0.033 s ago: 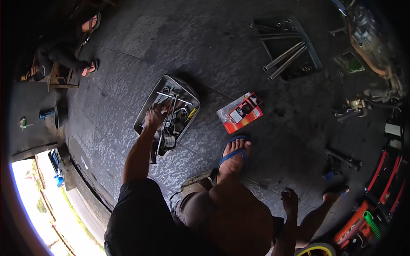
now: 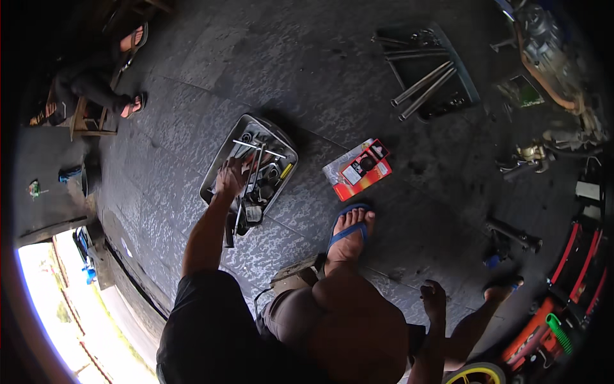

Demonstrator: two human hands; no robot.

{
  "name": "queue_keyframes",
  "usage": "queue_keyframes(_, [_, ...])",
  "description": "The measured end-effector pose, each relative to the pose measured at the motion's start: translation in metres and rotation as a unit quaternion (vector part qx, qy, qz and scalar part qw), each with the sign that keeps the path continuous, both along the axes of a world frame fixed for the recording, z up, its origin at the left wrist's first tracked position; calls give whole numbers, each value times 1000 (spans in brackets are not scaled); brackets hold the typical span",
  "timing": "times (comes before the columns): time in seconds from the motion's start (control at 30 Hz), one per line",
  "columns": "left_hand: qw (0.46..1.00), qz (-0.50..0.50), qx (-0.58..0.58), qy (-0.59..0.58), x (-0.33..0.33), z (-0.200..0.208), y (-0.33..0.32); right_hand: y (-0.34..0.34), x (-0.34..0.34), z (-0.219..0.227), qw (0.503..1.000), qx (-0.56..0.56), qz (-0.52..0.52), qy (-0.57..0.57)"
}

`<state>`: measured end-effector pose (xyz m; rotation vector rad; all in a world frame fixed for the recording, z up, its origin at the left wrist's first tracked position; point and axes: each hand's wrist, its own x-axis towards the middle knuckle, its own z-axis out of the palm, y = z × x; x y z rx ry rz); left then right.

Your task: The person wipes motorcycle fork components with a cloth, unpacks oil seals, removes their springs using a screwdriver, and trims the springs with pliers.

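A grey plastic tray [image 2: 291,146] on the dark floor holds a jumble of metal tools and parts. My left hand [image 2: 230,178] reaches into its left side with the fingers spread among the tools; their tips are partly hidden. Right beside that hand lies a long T-handle wrench [image 2: 257,160], its crossbar over the tray's far end. A yellow-handled tool [image 2: 286,171] rests along the tray's right wall. My right hand [image 2: 433,297] hangs by my right leg, away from the tray, fingers curled in and nothing visible in them.
A red-and-black package [image 2: 366,169] lies right of the tray. Farther back, a dark tray [image 2: 470,83] bears metal tubes [image 2: 422,84]. Engine parts [image 2: 543,51] stand at the far right, a red tool rack [image 2: 572,262] nearer. A seated person's foot [image 2: 133,105] shows at left.
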<state>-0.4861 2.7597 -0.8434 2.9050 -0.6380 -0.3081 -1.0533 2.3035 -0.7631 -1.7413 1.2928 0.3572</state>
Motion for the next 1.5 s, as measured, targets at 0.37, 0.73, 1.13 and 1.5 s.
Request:
queue_keyframes(0.37, [985,155,-58,-48,-26,29,-24,-12,-4,-17,998,39,9,-54])
queue_keyframes(0.73, [978,63,-180,87,-60,8,-105,3,25,-2,998,54,6,-14])
queue_keyframes(1.13, [952,-91,-280,-80,-95,119,-164,82,183,27,961,128,7,-247])
queue_keyframes(1.5, [949,-94,-300,-15,-134,110,-292,70,205,70,963,-107,30,-245])
